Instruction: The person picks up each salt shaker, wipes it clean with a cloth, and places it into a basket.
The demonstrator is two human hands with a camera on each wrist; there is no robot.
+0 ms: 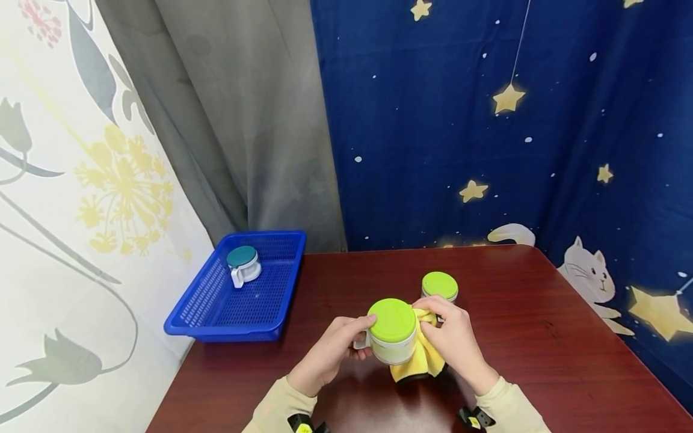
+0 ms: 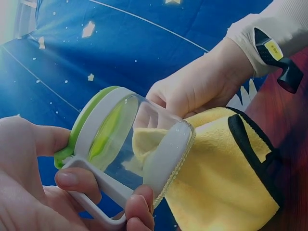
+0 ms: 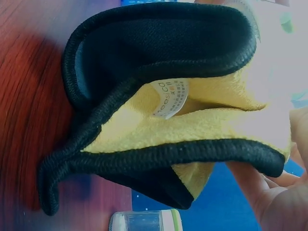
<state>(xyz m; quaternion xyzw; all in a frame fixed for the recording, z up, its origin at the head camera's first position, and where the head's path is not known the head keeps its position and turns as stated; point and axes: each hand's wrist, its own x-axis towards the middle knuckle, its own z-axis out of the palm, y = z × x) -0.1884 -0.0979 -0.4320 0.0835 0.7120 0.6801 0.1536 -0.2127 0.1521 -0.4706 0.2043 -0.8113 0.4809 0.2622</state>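
Note:
My left hand (image 1: 331,350) grips a clear seasoning jar (image 1: 393,347) with a lime-green lid and a white handle. In the left wrist view its thumb lies at the lid (image 2: 77,118), and its fingers go round the handle (image 2: 91,204). My right hand (image 1: 457,340) pinches a yellow cloth (image 1: 425,361) with black edging against the jar's far side. The cloth hangs in folds below that hand, and a white printed label (image 3: 172,97) shows inside it in the right wrist view. Just behind the right hand stands a second green-lidded jar (image 1: 440,285).
A blue plastic basket (image 1: 238,332) sits at the table's left rear, holding a jar with a teal lid (image 1: 243,263). The dark red table (image 1: 541,337) is backed by a grey curtain (image 1: 260,120) and a blue star-patterned curtain (image 1: 433,120).

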